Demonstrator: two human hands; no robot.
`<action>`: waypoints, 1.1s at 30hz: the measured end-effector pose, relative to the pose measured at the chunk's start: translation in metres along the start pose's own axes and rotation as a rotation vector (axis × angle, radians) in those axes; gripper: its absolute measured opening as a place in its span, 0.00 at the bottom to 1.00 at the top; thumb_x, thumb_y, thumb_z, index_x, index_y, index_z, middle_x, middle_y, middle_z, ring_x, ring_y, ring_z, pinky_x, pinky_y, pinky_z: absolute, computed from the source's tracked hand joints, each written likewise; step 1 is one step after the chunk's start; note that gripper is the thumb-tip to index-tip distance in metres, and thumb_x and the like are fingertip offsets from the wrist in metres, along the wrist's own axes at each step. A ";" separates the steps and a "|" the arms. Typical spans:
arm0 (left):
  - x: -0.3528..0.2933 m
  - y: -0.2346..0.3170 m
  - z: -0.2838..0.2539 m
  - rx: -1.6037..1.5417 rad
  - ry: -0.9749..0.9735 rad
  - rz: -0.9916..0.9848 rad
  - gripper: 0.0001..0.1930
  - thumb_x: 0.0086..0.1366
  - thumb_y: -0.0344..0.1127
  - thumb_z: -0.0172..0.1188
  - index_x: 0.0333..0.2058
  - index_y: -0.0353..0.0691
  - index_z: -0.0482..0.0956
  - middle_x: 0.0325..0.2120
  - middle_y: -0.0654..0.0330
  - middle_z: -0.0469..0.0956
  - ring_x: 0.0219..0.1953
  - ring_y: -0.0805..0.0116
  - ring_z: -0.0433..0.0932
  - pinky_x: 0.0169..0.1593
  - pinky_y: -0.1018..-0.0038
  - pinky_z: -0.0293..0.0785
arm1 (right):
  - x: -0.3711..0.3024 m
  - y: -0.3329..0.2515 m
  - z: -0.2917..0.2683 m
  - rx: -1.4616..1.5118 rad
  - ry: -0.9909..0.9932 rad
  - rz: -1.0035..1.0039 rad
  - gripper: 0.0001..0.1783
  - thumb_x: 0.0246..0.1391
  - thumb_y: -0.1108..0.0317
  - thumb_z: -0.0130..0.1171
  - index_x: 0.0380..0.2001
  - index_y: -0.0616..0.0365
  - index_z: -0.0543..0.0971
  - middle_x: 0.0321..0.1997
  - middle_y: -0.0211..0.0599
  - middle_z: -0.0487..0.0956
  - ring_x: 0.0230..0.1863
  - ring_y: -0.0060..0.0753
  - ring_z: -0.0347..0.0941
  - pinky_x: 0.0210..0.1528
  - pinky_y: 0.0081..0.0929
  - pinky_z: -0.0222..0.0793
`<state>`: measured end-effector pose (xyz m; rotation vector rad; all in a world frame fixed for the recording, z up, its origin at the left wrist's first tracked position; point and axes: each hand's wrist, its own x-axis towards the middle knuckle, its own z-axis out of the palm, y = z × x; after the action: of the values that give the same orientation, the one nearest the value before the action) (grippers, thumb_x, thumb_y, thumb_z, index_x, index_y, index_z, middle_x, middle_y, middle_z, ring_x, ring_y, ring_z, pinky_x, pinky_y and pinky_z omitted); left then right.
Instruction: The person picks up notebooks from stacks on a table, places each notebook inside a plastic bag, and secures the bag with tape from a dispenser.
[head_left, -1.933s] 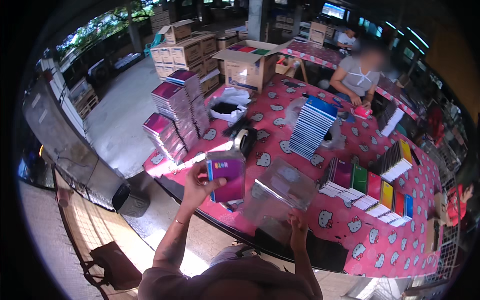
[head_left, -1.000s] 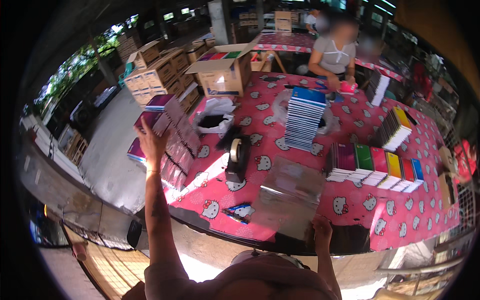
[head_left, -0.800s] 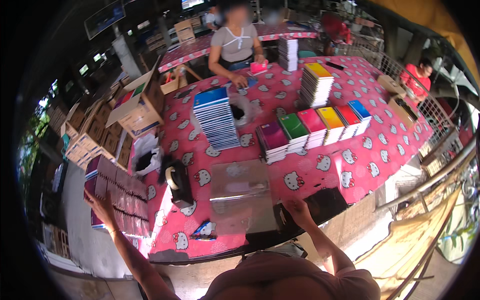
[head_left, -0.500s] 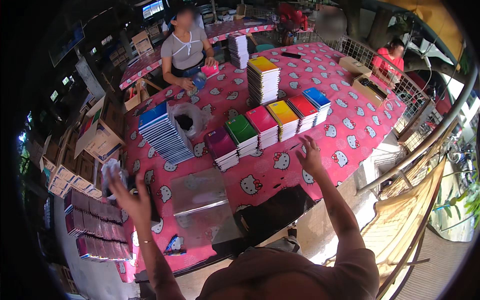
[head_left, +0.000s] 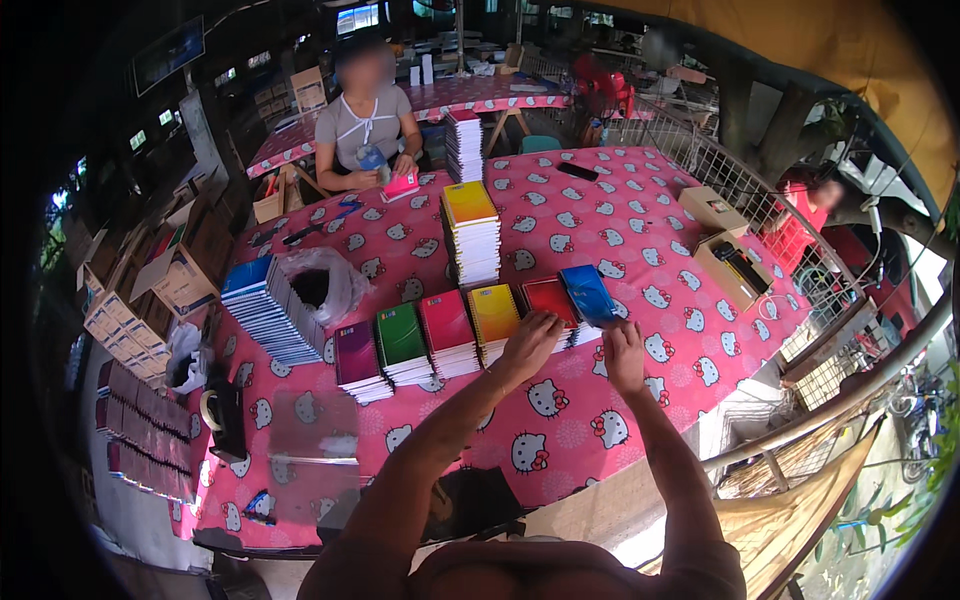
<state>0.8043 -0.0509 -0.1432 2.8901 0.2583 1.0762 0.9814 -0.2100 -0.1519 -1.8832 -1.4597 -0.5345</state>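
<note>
Left hand: shifted from the worktop's left side to the red notebooks; grip at their near edge, closure cannot be told. Right hand: now at the blue notebooks' near corner, fingers curled; pinch unconfirmed. Both stacks: right end of the row. Clear plastic sleeve: flat, well apart at left. Judgement: handling now centres on notebooks.

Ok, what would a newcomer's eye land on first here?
Probably the pink tablecloth with white cat-head print, spread across the foreground. Next, the row of coloured spiral notebook stacks across its middle, a taller yellow-topped notebook stack behind. At the row's right end, the left hand is at the near edge of the red notebook stack, the right hand by the blue notebook stack.
</note>
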 end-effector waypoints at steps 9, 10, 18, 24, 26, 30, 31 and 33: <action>-0.164 0.097 -0.083 -0.134 -0.129 -0.148 0.18 0.63 0.27 0.60 0.53 0.37 0.78 0.54 0.49 0.77 0.59 0.52 0.74 0.63 0.59 0.70 | -0.139 -0.096 0.004 0.581 -0.214 0.146 0.18 0.55 0.72 0.61 0.51 0.55 0.80 0.50 0.38 0.76 0.45 0.47 0.76 0.48 0.41 0.70; -0.186 0.103 -0.073 -0.160 -0.188 -0.175 0.18 0.64 0.28 0.61 0.54 0.38 0.78 0.54 0.49 0.77 0.60 0.53 0.74 0.64 0.57 0.68 | -0.110 -0.097 0.001 0.597 -0.224 0.282 0.19 0.55 0.71 0.61 0.52 0.55 0.79 0.52 0.38 0.76 0.48 0.48 0.76 0.51 0.42 0.70; -0.082 -0.031 -0.078 0.338 -0.048 -0.412 0.24 0.63 0.31 0.60 0.59 0.37 0.72 0.56 0.47 0.75 0.62 0.52 0.71 0.68 0.47 0.57 | 0.046 -0.088 0.077 0.121 -0.181 -0.378 0.24 0.54 0.66 0.61 0.56 0.53 0.75 0.57 0.32 0.77 0.60 0.40 0.71 0.62 0.45 0.63; -0.061 0.039 -0.180 0.179 0.032 -0.459 0.15 0.59 0.24 0.59 0.47 0.37 0.78 0.29 0.53 0.81 0.32 0.57 0.83 0.34 0.59 0.79 | -0.107 -0.121 -0.015 0.168 -0.630 -0.311 0.19 0.54 0.61 0.63 0.50 0.49 0.80 0.52 0.33 0.78 0.56 0.39 0.73 0.57 0.41 0.66; -0.042 0.063 -0.195 0.090 -0.108 -0.530 0.06 0.59 0.30 0.60 0.34 0.36 0.80 0.19 0.54 0.79 0.21 0.54 0.81 0.27 0.60 0.78 | -0.123 -0.110 -0.012 0.369 -0.663 -0.219 0.21 0.54 0.64 0.62 0.53 0.49 0.78 0.56 0.33 0.76 0.59 0.42 0.72 0.58 0.44 0.65; -0.058 0.076 -0.110 0.033 -0.632 -0.612 0.25 0.69 0.49 0.51 0.20 0.37 0.80 0.18 0.48 0.79 0.24 0.45 0.82 0.33 0.53 0.79 | -0.038 -0.088 0.020 0.487 -0.313 0.019 0.25 0.52 0.70 0.61 0.56 0.52 0.77 0.57 0.33 0.77 0.59 0.46 0.72 0.63 0.48 0.62; -0.073 0.073 -0.091 -0.009 -0.611 -0.648 0.25 0.69 0.51 0.51 0.23 0.37 0.81 0.18 0.48 0.79 0.24 0.44 0.82 0.33 0.53 0.79 | 0.001 -0.100 0.012 0.247 -0.124 -0.075 0.24 0.51 0.71 0.61 0.55 0.53 0.78 0.55 0.33 0.78 0.57 0.45 0.73 0.64 0.48 0.61; -0.078 0.067 -0.055 -0.114 -0.567 -0.654 0.25 0.70 0.53 0.51 0.29 0.36 0.82 0.19 0.47 0.80 0.25 0.43 0.82 0.34 0.52 0.79 | 0.033 -0.064 0.033 -0.116 0.009 -0.194 0.21 0.51 0.74 0.61 0.50 0.55 0.80 0.51 0.37 0.80 0.57 0.42 0.73 0.60 0.45 0.62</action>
<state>0.7194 -0.1313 -0.1451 2.5466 0.9638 0.1552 0.9271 -0.1555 -0.1347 -1.8332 -1.6473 -0.7324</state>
